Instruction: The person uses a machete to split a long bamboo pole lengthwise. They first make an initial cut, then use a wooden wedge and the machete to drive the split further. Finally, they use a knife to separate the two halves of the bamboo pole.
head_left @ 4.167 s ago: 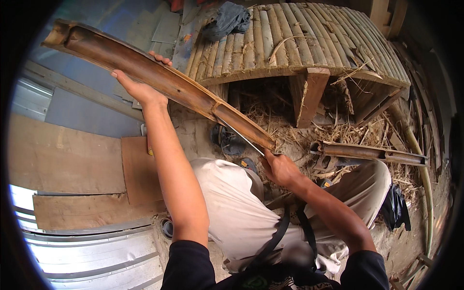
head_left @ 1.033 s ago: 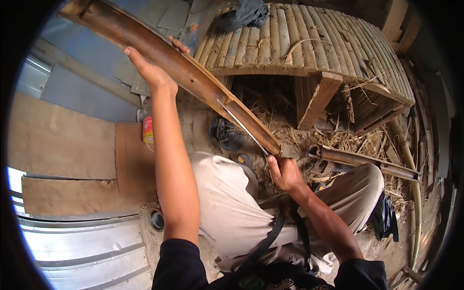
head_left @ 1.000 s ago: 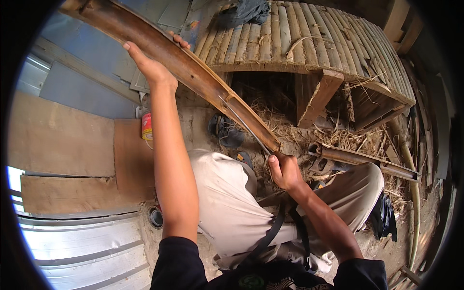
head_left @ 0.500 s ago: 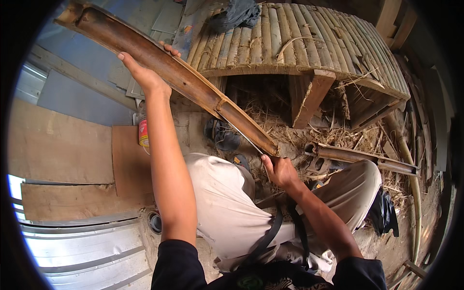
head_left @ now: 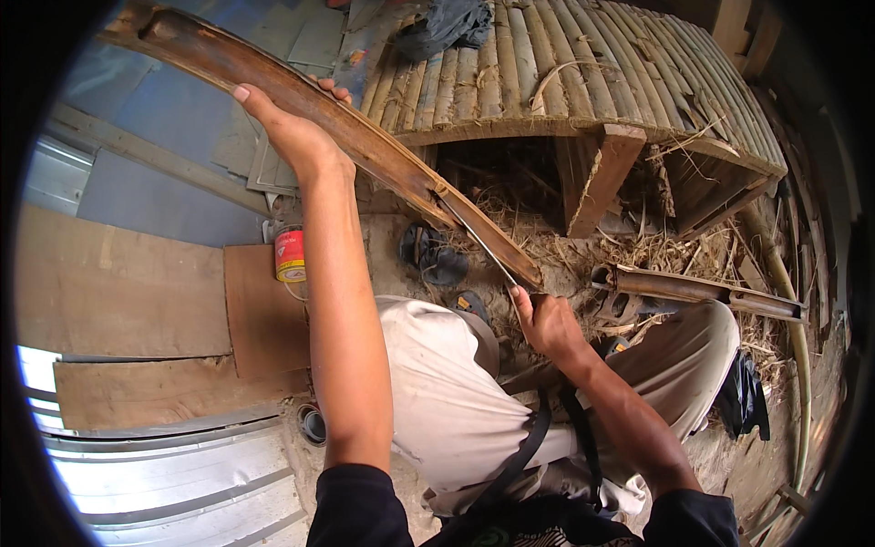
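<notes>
A long split bamboo half (head_left: 365, 141) slants from the upper left toward the middle, its brown hollow side facing up. My left hand (head_left: 305, 141) is closed around its upper part, thumb on the near edge and fingertips over the far edge. Near the lower end, my right hand (head_left: 549, 324) grips a tool with a narrow metal blade (head_left: 485, 248); the handle is hidden in the fist. The blade lies along the hollow, its tip at the inner node, where the near rim looks ragged.
A bamboo-slat bench (head_left: 547, 73) stands ahead, a dark plastic bag (head_left: 447, 29) on top. Shavings (head_left: 679, 251) litter the floor beneath it. Another split bamboo piece (head_left: 702, 290) lies by my right knee. A red and yellow can (head_left: 290, 255) and sandals (head_left: 433, 255) are to the left.
The blade has moved from the bamboo's near edge into the hollow at the node. The view has shifted slightly, so the surroundings appear further right.
</notes>
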`<action>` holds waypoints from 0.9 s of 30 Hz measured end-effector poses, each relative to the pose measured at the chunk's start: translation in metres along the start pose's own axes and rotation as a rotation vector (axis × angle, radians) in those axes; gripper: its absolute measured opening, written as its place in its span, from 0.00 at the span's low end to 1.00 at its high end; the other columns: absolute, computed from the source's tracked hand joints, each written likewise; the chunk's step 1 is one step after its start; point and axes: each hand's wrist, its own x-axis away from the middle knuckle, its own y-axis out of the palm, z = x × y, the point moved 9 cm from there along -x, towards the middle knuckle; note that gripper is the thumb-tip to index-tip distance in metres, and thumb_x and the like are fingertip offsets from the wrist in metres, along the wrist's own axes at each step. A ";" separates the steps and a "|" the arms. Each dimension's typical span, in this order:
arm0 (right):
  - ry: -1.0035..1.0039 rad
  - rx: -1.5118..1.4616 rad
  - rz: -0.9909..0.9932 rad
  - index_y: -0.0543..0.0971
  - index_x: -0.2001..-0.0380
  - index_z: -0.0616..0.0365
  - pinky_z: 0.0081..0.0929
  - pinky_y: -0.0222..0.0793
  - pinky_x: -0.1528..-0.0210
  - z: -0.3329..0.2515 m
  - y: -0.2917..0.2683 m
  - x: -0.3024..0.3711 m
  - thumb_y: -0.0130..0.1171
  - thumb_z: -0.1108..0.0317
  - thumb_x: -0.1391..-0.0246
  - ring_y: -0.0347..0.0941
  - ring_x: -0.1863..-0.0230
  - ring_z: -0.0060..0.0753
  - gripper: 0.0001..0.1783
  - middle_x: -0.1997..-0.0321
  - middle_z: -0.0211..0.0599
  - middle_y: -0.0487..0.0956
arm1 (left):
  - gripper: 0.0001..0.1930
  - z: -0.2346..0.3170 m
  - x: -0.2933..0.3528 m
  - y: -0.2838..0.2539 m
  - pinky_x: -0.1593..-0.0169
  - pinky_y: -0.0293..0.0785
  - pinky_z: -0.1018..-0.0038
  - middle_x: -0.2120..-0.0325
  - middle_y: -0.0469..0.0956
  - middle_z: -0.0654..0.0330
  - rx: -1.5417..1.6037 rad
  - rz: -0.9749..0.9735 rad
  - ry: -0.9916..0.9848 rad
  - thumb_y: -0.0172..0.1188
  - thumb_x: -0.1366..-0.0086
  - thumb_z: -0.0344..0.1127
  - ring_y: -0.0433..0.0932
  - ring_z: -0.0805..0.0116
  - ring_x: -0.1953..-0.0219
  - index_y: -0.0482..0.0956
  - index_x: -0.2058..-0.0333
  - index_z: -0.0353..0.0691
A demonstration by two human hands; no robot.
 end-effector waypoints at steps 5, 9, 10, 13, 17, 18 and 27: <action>0.205 -0.333 -0.302 0.77 0.78 0.68 0.49 0.67 0.72 0.002 0.004 0.000 0.45 0.47 0.31 0.70 0.78 0.64 0.33 0.84 0.58 0.72 | 0.46 -0.002 -0.006 -0.001 0.63 0.74 0.63 0.72 0.71 0.52 0.128 -0.146 -0.034 0.25 0.37 0.80 0.71 0.59 0.71 0.69 0.60 0.35; 0.099 -0.250 -0.300 0.78 0.83 0.68 0.51 0.73 0.68 -0.002 -0.010 -0.003 0.46 0.42 0.33 0.76 0.74 0.66 0.39 0.85 0.60 0.74 | 0.51 -0.006 -0.013 -0.011 0.60 0.74 0.60 0.70 0.73 0.53 0.238 -0.335 -0.074 0.29 0.44 0.86 0.73 0.58 0.69 0.70 0.57 0.36; 0.087 -0.216 -0.337 0.77 0.85 0.69 0.51 0.71 0.71 0.000 -0.009 -0.002 0.47 0.44 0.33 0.74 0.76 0.67 0.38 0.85 0.61 0.72 | 0.52 -0.010 -0.015 -0.016 0.58 0.74 0.61 0.69 0.73 0.53 0.256 -0.352 -0.102 0.30 0.45 0.87 0.73 0.57 0.67 0.71 0.57 0.35; 0.002 -0.207 -0.271 0.76 0.86 0.69 0.51 0.69 0.75 -0.002 -0.014 -0.004 0.50 0.48 0.33 0.73 0.78 0.66 0.36 0.86 0.61 0.71 | 0.55 -0.015 -0.014 -0.016 0.52 0.71 0.60 0.69 0.74 0.55 0.427 -0.502 -0.206 0.37 0.50 0.89 0.73 0.58 0.63 0.73 0.55 0.33; -0.056 -0.220 -0.196 0.75 0.86 0.68 0.50 0.66 0.78 -0.004 -0.018 -0.006 0.53 0.51 0.34 0.72 0.79 0.65 0.33 0.87 0.60 0.70 | 0.55 -0.011 -0.012 -0.013 0.51 0.71 0.59 0.68 0.75 0.56 0.525 -0.613 -0.232 0.42 0.55 0.91 0.73 0.59 0.62 0.73 0.56 0.36; -0.053 -0.218 -0.188 0.75 0.85 0.68 0.49 0.65 0.79 -0.003 -0.018 -0.006 0.52 0.51 0.34 0.71 0.80 0.65 0.32 0.87 0.60 0.70 | 0.55 -0.011 -0.012 -0.012 0.52 0.71 0.59 0.68 0.75 0.56 0.529 -0.630 -0.233 0.41 0.56 0.91 0.73 0.59 0.62 0.73 0.57 0.37; -0.367 0.125 0.149 0.79 0.81 0.63 0.42 0.63 0.86 -0.011 -0.019 0.005 0.60 0.52 0.39 0.67 0.88 0.55 0.25 0.91 0.48 0.68 | 0.51 -0.009 -0.011 -0.009 0.56 0.69 0.60 0.68 0.71 0.53 0.371 -0.441 -0.162 0.37 0.47 0.87 0.71 0.56 0.63 0.69 0.58 0.35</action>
